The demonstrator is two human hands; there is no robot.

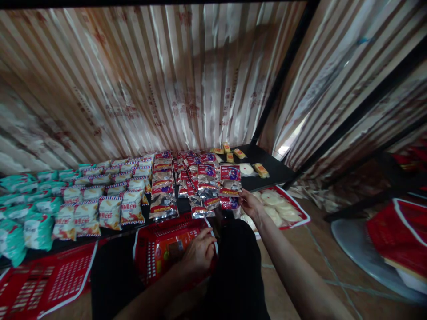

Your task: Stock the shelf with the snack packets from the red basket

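My right hand (251,203) reaches forward to the low black shelf (273,168) and pinches the bottom edge of a silver, red and blue snack packet (230,180). More packets of the same kind (200,175) lie in rows beside it. My left hand (200,254) is curled over the rim of a red plastic basket (160,249) that rests on my lap. Orange packets show inside the basket.
White and orange packets (110,209) and teal packets (23,213) fill the shelf's left side. Small yellow packs (260,169) lie at its back right. A red tray of pale round buns (283,206) sits below. Another red basket (43,280) is at lower left; striped plastic sheeting hangs behind.
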